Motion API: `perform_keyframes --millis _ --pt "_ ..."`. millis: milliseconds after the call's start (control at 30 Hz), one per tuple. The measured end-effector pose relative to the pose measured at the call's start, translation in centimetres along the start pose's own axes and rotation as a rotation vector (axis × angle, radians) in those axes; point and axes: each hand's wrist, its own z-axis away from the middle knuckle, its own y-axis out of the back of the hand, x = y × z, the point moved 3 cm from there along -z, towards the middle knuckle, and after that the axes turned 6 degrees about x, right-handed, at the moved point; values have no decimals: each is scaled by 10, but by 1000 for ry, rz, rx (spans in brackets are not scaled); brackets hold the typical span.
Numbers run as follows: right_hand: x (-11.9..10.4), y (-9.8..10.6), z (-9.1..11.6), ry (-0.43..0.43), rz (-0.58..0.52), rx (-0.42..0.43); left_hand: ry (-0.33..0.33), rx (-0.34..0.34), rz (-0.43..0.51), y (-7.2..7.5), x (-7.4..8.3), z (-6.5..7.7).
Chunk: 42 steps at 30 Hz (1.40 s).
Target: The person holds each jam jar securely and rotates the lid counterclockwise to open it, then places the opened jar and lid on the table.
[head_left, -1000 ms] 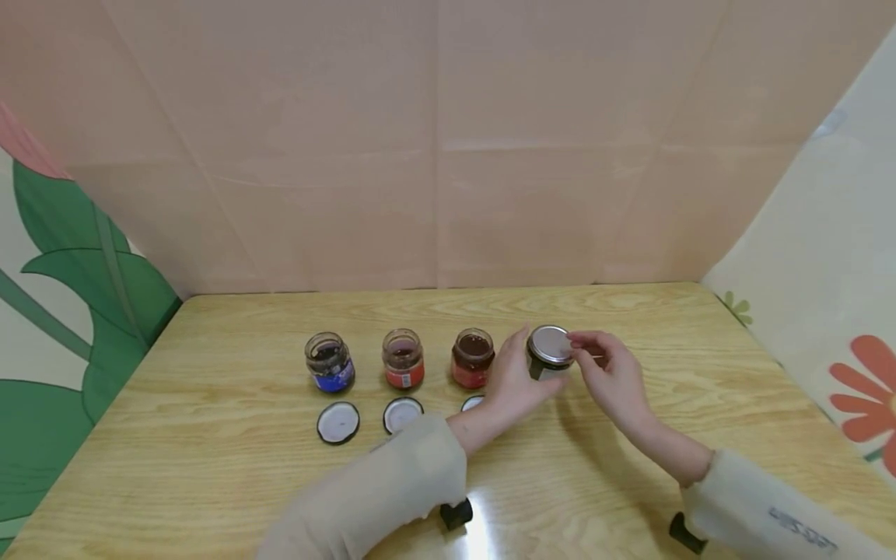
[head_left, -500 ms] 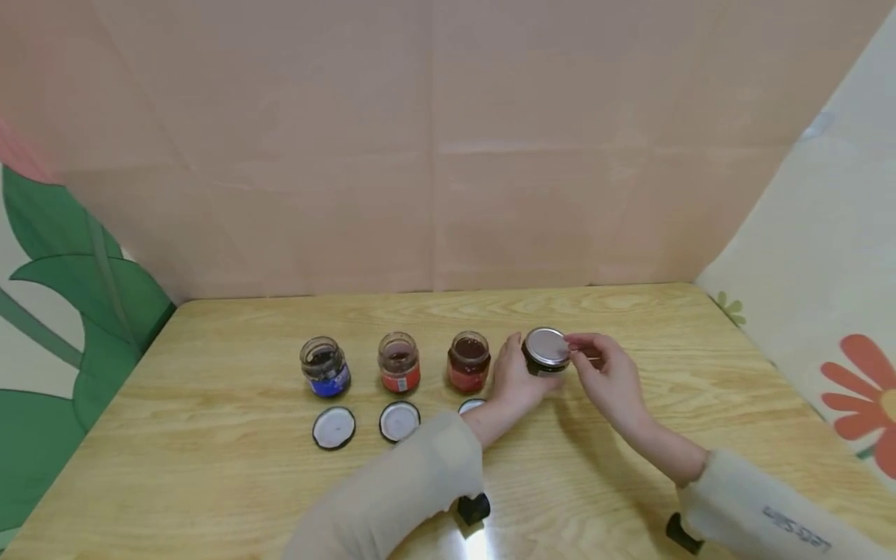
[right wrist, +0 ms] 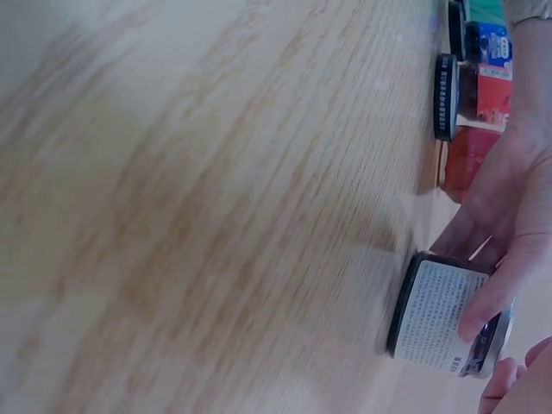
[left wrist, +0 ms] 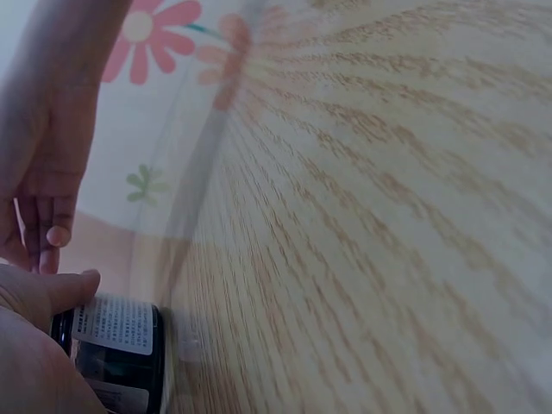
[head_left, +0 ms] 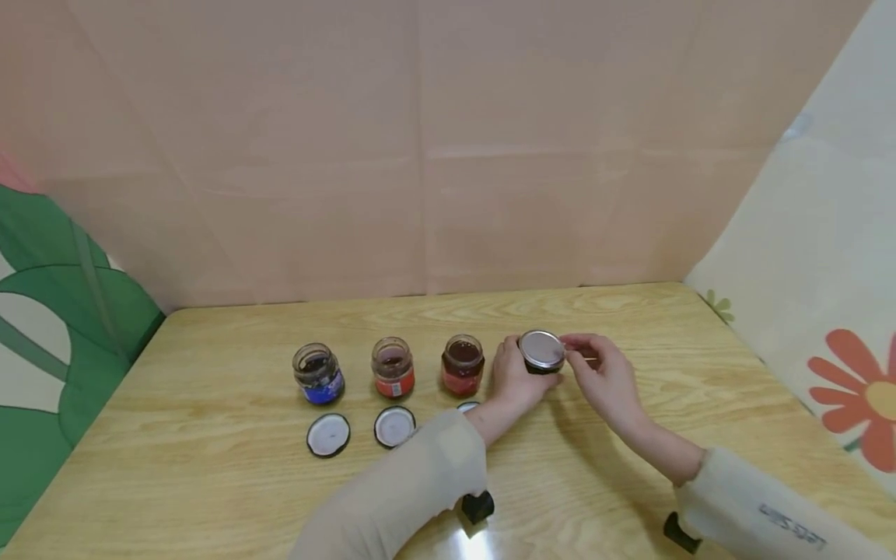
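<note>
A dark jar [right wrist: 435, 315] with a white printed label stands upright at the right end of a row of jars. My left hand [head_left: 514, 385] grips its side, the thumb lying across the label in the right wrist view. On top sits a silver lid [head_left: 541, 349]. My right hand [head_left: 607, 381] has its thumb and index finger together at the lid's right edge, pinching there; the exact contact is small in view. Left of my left hand is an uncapped jar [head_left: 462, 379] with a dark red label. Whether the gripped jar touches the table I cannot tell.
Two more uncapped jars stand left in the row: a red-labelled jar [head_left: 394, 383] and a blue-labelled jar [head_left: 322, 389]. In front lie upturned lids, a left lid [head_left: 328, 435], a middle lid [head_left: 394, 426] and a partly hidden lid [head_left: 467, 406]. The wooden table [head_left: 210, 482] meets a pinkish backdrop [head_left: 315, 194].
My left hand has closed further round the dark jar and turned slightly. My right fingers stay at the lid's edge. The whole view has shifted a little.
</note>
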Motion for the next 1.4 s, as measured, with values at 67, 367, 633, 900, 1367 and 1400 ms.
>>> perform_keyframes --millis 67,367,633,900,1367,1400 --pt "0 0 0 -3 3 1 -13 7 -36 1 0 1" --pt "0 -1 2 8 14 -18 -29 27 -73 10 0 5" --pt "-9 -2 10 -8 -1 -37 -60 73 29 17 13 11" --pt "-17 -5 17 -93 -42 -71 -186 91 52 27 21 21" --pt "-23 -13 28 -230 -169 -76 -265 162 -170 41 22 31" --pt "-23 -14 28 -238 -173 -66 -280 165 -180 42 22 32"
